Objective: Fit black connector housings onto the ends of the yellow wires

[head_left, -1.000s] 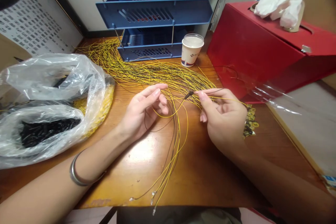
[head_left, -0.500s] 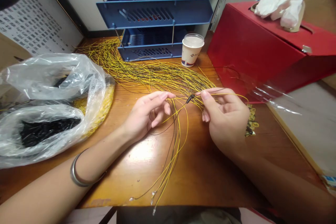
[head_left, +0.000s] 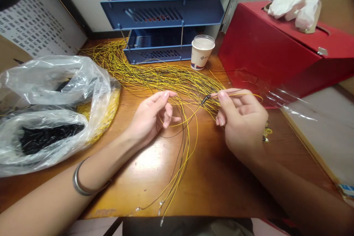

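My right hand [head_left: 243, 118] is closed in a pinch on thin yellow and black wires. Just left of its fingertips, a small black piece [head_left: 205, 99] sits on those wires; whether it is a knot or a sleeve I cannot tell. My left hand [head_left: 155, 114] has thumb and forefinger pressed together, with the wires' other stretch [head_left: 181, 122] looping around its curled fingers. Between both hands, several loose yellow and black wires [head_left: 186, 155] hang toward the table's front edge, with small shiny metal tips [head_left: 161, 222]. Behind lies a large bundle of similar wires [head_left: 166, 77].
A clear plastic bag [head_left: 96, 118] with black pieces [head_left: 52, 138] stands left. At the back are a blue tray rack [head_left: 163, 14] and a paper cup [head_left: 202, 53]. A red box [head_left: 265, 48] with tissue [head_left: 295, 5] occupies the right. Small yellow-black coils [head_left: 267, 131] lie behind my right hand.
My hands have drawn slightly apart: the left one a little leftward, the right one a little right and away from me. The black piece has moved right and tilted along with the wires.
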A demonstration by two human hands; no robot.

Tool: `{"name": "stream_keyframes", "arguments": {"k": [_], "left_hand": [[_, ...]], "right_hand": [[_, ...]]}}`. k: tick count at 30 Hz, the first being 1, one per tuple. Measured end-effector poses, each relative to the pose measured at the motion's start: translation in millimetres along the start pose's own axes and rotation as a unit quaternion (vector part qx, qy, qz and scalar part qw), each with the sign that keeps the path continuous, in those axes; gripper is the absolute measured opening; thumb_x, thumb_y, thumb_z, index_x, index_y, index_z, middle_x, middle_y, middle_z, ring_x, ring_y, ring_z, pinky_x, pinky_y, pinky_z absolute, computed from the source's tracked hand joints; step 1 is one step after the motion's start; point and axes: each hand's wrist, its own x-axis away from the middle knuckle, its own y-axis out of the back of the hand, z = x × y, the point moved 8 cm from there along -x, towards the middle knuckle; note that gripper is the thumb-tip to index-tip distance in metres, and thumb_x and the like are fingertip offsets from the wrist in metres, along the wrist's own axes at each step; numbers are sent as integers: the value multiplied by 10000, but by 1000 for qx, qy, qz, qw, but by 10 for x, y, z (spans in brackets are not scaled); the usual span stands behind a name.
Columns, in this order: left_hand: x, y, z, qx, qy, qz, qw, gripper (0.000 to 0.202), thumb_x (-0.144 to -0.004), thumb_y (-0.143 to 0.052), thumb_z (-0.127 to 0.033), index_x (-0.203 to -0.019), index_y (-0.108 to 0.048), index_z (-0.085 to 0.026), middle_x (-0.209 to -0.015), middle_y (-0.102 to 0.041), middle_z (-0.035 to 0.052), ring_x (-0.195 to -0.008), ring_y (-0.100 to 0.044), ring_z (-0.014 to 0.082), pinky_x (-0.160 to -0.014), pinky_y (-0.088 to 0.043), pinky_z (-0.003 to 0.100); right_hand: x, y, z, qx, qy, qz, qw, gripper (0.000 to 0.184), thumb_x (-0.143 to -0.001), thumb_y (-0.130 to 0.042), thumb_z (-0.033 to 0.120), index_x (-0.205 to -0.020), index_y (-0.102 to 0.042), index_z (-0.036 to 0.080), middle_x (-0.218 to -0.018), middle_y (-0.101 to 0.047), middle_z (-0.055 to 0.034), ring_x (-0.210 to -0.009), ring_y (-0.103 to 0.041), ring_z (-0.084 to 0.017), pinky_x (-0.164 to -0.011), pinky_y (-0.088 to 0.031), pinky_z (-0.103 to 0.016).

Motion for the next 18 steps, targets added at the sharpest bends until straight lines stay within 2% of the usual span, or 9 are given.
{"name": "stream_keyframes", "arguments": {"k": [2, 5, 9, 18], "left_hand": [[5, -14, 4, 16, 10, 8, 1000, 106, -936, -612, -276, -960, -623, -174, -524, -568, -102, -316, -411, 8, -535, -600, 190], [33, -103, 54, 17, 40, 63, 997, 156, -894, -675, -302, -951, -650, -160, -524, -580, -91, -268, -333, -2, -352, -471, 122], [97, -206, 175, -9, 95, 134, 986, 230, -847, -733, -341, -927, -690, -129, -532, -622, -56, -253, -316, -8, -299, -393, 105], [99, -184, 241, -79, 109, 144, 980, 260, -871, -697, -397, -952, -697, -150, -527, -612, -54, -255, -326, 5, -268, -285, 112]], "right_hand": [[0, 3, -9, 6, -7, 1, 1000, 105, -846, -711, 269, -822, -624, 216, -837, -740, -35, -397, -430, -70, -345, -367, -253], [5, 9, -13, 12, -18, 2, 1000, 103, -835, -723, 270, -808, -642, 212, -814, -741, -36, -396, -435, -71, -346, -371, -252], [-2, 36, -7, 5, -20, -10, 1000, 107, -832, -730, 269, -787, -645, 220, -758, -718, -24, -392, -431, -74, -339, -358, -256], [-32, 78, 6, -23, 7, -34, 999, 238, -840, -746, 363, -825, -563, 213, -733, -703, -11, -367, -403, -76, -335, -293, -271]]}}
